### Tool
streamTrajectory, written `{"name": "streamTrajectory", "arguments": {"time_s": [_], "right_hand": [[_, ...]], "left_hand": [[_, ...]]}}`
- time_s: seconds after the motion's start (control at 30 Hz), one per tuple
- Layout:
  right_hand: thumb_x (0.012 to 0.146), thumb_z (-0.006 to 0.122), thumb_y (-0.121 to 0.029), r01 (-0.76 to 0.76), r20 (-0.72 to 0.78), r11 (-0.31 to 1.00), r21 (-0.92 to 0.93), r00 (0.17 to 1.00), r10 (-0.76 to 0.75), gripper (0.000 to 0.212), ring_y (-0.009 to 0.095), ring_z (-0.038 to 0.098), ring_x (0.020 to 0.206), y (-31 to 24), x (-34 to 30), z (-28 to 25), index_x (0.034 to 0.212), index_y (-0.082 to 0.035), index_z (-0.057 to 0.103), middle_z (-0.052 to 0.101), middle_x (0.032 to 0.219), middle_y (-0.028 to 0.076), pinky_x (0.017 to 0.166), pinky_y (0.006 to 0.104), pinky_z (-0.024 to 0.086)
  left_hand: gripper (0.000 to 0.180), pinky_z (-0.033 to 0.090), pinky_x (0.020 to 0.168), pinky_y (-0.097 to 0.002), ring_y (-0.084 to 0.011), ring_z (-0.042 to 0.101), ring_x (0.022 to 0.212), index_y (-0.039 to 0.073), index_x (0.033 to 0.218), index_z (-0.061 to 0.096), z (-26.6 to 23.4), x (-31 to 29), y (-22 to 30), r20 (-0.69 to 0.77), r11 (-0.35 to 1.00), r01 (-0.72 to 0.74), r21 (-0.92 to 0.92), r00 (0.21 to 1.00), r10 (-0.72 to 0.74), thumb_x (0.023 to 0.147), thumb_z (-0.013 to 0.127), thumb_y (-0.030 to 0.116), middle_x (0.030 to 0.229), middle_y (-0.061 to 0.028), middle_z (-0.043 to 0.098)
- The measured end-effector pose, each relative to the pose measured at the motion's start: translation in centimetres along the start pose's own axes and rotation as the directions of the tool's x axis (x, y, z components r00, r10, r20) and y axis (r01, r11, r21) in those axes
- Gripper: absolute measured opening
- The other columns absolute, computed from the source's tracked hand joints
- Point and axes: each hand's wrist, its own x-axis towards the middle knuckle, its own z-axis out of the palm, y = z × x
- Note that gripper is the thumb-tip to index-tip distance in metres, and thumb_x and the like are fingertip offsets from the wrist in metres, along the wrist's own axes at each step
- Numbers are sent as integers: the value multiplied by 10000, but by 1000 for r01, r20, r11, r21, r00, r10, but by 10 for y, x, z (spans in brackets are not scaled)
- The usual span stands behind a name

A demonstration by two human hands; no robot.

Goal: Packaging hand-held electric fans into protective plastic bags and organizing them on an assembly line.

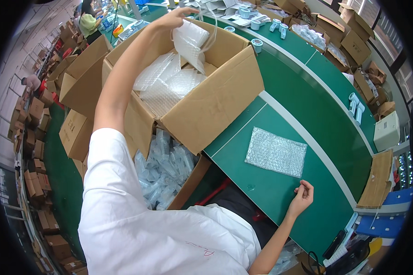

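Observation:
My left hand reaches over a large open cardboard box, its fingers pinched on a looped translucent strip. Just below that hand, a stack of bubble-wrap bags stands tilted inside the box. More bubble-wrap bags lie loosely heaped in the near part of the box. On the green table a single bubble-wrap bag lies flat. My right hand is at the table just nearer than this bag, apart from it, with fingers curled in; whether anything is inside them is hidden.
A lower carton full of clear-wrapped parts stands beneath the big box. Beyond the curved metal rail runs a green belt, with pale blue plastic fittings along its far side. Cartons are piled far right; co-workers stand far left.

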Motion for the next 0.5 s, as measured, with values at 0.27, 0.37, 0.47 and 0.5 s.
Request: {"name": "streamTrajectory", "arguments": {"time_s": [0.27,0.37,0.47,0.5], "right_hand": [[941,532,34,-7,17,1000,1,1000,7,142,98,552,696,0,-1,2,1026,9,643,656,923,71,686,215,489],[942,533,32,-2,23,1000,14,1000,2,140,98,553,697,1,-1,3,1025,8,644,658,927,69,688,216,489],[943,535,30,1,32,1000,31,999,-2,138,99,553,698,2,-1,3,1025,8,644,660,930,68,690,217,490],[943,536,29,1,32,1000,29,999,-2,137,99,554,699,2,-1,3,1024,7,645,660,932,68,691,218,490]], "left_hand": [[874,464,1063,-484,-357,572,1200,249,1438,489,15,-18,9,298,873,-235,426,948,110,639,815,107,1279,-67,658],[838,470,1059,-474,-355,587,1171,227,1408,523,10,-21,25,287,827,-257,501,950,122,634,822,112,1267,-71,663],[804,476,1055,-464,-354,603,1142,205,1379,557,1,-26,40,276,772,-273,574,952,132,628,830,117,1254,-76,667],[782,481,1049,-465,-351,612,1127,181,1362,568,-1,-29,44,322,789,-217,575,946,25,629,836,131,1246,-84,668]]}}
